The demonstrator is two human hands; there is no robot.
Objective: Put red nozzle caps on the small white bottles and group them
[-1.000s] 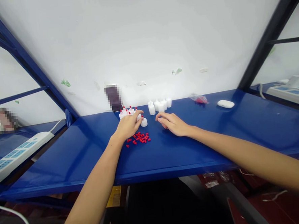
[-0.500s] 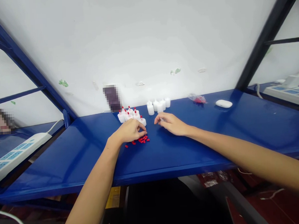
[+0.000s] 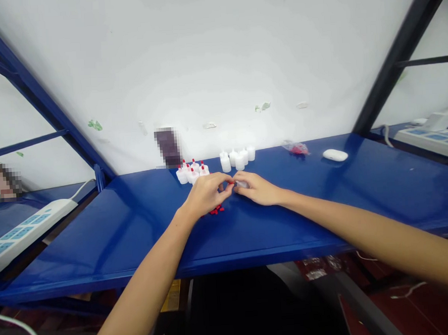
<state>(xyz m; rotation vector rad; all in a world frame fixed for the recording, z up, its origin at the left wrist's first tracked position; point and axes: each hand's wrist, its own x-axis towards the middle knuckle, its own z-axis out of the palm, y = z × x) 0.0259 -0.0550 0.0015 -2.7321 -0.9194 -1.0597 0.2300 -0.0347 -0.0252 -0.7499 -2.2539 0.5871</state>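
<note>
Blue tabletop (image 3: 288, 229) is stretching out in front of me, running up to a pale wall (image 3: 217, 61). Above it, the person's left hand (image 3: 209, 191) is angling inward at the wrist, its thumb and forefinger pinching a red cap (image 3: 231, 182). Facing it, the right hand (image 3: 261, 189) is curling its fingers round a small white bottle (image 3: 242, 184), mostly hidden, and the two sets of fingertips are nearly meeting. Both forearms are slanting in from the near side. Loose red caps (image 3: 216, 209) are lying just under the left hand; red-tipped bottles (image 3: 192, 176) are standing beyond it. Plain white bottles (image 3: 240, 160) are clustering behind the right fingers, and farther right a clear bag (image 3: 298, 148) and a white case (image 3: 335, 155) are resting.
</note>
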